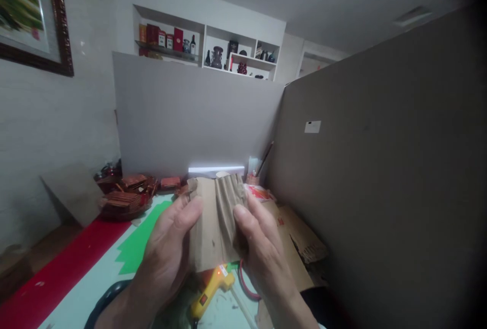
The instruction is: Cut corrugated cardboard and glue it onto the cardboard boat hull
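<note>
Both hands hold up a piece of brown cardboard [215, 222] with pleated, fan-like folds on its right half. My left hand [167, 248] grips its left edge, thumb on the front. Closed round the folded right side is my right hand [262, 248], thumb pressed on the pleats. Below the cardboard a yellow glue gun [211, 291] lies on the table with a lit orange lamp and a red cable.
Grey board panels stand behind [190, 116] and to the right [380, 166]. Flat brown cardboard scraps [304, 240] lie at the right. Green paper [137, 245] and a red strip [64, 273] cover the table's left. Dark red-brown craft pieces [125, 197] sit at the back left.
</note>
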Available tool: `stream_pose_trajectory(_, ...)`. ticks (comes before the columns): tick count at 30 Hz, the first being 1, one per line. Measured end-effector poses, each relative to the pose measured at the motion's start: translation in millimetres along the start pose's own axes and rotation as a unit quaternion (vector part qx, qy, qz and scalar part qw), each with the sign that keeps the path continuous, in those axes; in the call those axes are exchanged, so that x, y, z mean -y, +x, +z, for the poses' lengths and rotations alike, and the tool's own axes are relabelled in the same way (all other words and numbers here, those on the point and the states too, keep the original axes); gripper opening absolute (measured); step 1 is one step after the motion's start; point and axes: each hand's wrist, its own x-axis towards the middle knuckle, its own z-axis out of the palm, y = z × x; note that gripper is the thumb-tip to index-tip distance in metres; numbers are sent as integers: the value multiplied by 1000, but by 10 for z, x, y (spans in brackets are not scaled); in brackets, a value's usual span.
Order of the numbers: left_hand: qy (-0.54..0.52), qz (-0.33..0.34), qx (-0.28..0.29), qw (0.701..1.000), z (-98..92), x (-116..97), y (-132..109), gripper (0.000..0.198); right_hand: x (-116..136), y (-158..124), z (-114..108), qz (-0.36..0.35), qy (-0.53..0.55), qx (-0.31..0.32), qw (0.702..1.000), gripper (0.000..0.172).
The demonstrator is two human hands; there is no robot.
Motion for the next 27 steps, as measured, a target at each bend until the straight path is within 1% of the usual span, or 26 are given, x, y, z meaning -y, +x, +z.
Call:
stream_pose_trajectory(2,-17,-2,6,1000,39,-12,-15,25,-28,13,6,14,28,-4,999,30)
stream_pose_trajectory(6,-40,-20,38,998,98,-32,-35,27,-102,31,49,15,93,-19,995,35)
stream_pose_trajectory(7,-45,-22,39,998,96,-27,-32,27,-116,33,58,10,85,-24,996,36)
stream_pose_trajectory(10,-66,-34,40,996,61,11,-14,24,-141,34,63,-2,10,-39,999,40)
stream_pose_trajectory(12,-76,-37,40,996,41,35,-3,24,-154,32,55,-5,-20,-46,999,41)
stream_pose_trajectory(18,-71,-31,40,996,68,6,-19,24,-151,27,68,11,48,-35,998,40)
stream_pose_trajectory(20,-75,-23,42,996,70,-15,-26,20,-120,21,80,8,36,-62,997,40)
stream_pose_trajectory(23,-87,-19,55,994,35,-32,-19,17,-61,6,77,-16,3,-106,994,35)
stream_pose_trajectory(25,-89,-26,64,994,0,-34,-8,20,-33,-1,59,-29,-5,-114,993,30)
stream_pose_trajectory(27,-82,-28,70,994,-21,-38,-2,25,-23,4,36,-27,-7,-112,993,30)
